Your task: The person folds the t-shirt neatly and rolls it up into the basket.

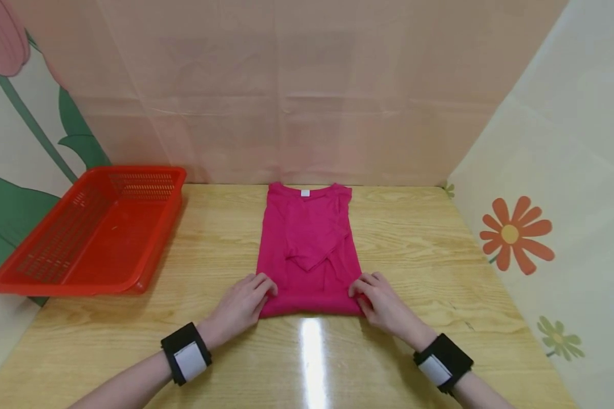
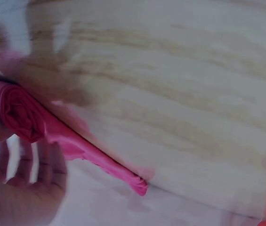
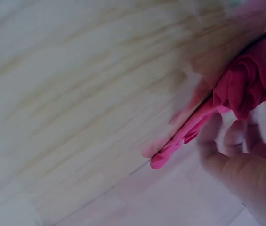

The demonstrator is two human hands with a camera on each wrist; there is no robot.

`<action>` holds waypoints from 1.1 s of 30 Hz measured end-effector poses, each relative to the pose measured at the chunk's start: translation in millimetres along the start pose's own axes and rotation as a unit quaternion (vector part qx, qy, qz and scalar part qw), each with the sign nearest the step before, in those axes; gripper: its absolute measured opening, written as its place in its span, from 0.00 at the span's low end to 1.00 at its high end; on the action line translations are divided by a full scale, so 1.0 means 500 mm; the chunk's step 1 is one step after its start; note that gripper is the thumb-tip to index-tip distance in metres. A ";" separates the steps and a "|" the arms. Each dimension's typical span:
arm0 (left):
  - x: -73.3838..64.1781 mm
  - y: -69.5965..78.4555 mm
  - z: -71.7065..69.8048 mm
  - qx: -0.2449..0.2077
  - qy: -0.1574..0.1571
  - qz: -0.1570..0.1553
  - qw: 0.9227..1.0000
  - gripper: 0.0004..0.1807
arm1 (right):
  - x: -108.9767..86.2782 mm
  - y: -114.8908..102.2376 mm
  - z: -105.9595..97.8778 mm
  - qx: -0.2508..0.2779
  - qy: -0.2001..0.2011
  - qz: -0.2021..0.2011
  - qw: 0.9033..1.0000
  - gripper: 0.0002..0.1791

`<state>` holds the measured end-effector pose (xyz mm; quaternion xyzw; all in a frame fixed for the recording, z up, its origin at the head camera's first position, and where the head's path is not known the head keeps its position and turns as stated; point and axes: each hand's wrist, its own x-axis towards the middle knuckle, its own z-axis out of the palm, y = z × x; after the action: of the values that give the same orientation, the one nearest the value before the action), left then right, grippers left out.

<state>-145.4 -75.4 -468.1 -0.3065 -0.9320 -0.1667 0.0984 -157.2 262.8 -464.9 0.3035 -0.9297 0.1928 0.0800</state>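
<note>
A magenta shirt [image 1: 312, 227] lies on the wooden table, its neckline with a white tag [image 1: 305, 193] toward the back wall. Its sides are folded inward, and its near end is rolled into a thick band [image 1: 312, 303]. My left hand [image 1: 241, 304] holds the left end of that roll between thumb and fingers. At the opposite end, my right hand [image 1: 386, 305] grips the roll in the same way. Spiral layers of the rolled cloth [image 2: 22, 113] show in the left wrist view. From the right wrist, the roll's other end [image 3: 245, 87] looks bunched.
On the left of the table [image 1: 414, 244] stands a red plastic basket [image 1: 148, 272] with slotted walls. A pinkish sheet [image 1: 312, 113] hangs behind the table's back edge. Flower-printed sheeting [image 1: 583, 170] covers the right side. Black bands are on both wrists.
</note>
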 end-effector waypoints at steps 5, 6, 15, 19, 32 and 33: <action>-0.002 -0.004 0.008 -0.014 -0.008 0.055 0.998 0.16 | 0.006 0.004 -0.001 0.000 0.003 -0.049 0.999 0.14; -0.003 -0.004 0.009 -0.015 -0.009 0.062 0.998 0.16 | 0.007 0.005 -0.002 0.004 0.002 -0.053 0.999 0.14; -0.008 0.002 0.003 -0.003 -0.018 0.079 0.997 0.14 | -0.007 0.007 -0.011 -0.013 -0.037 -0.060 0.997 0.14; -0.007 0.002 0.002 -0.001 -0.023 0.066 0.998 0.14 | -0.007 0.005 -0.009 -0.026 -0.052 -0.055 0.997 0.17; 0.022 -0.005 -0.002 -0.029 -0.030 0.000 0.999 0.10 | 0.025 0.015 -0.010 0.008 -0.044 -0.037 0.998 0.08; 0.025 -0.005 -0.002 -0.032 -0.033 -0.008 0.999 0.10 | 0.028 0.016 -0.010 0.010 -0.048 -0.035 0.998 0.08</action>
<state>-156.8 -70.9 -464.0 -0.3073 -0.9313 -0.1873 0.0564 -173.0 263.4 -459.0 0.3456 -0.9192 0.1846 0.0385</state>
